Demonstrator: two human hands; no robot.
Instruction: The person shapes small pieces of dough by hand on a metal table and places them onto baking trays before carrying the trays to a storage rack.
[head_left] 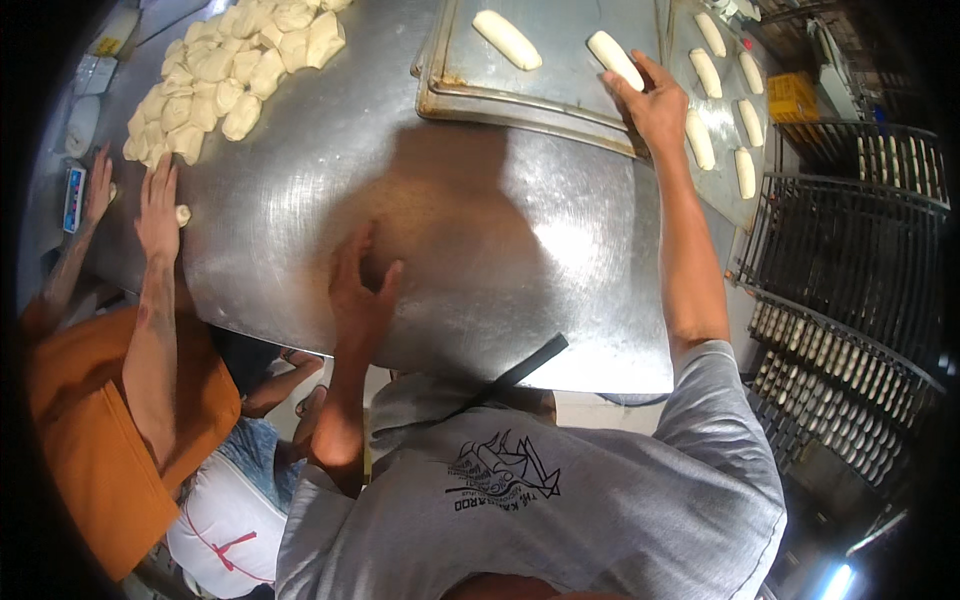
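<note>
One grey shirt (630,480) shows; right hand (660,108) holds one dough roll (614,58).

Right fingers (649,72) around dough roll (613,58), tray (560,88) beneath.

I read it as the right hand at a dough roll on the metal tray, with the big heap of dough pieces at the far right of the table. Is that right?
Not quite: the heap of dough pieces is at the far left of the table, as the head view shows. The right hand is indeed at a dough roll on the metal tray.
</note>
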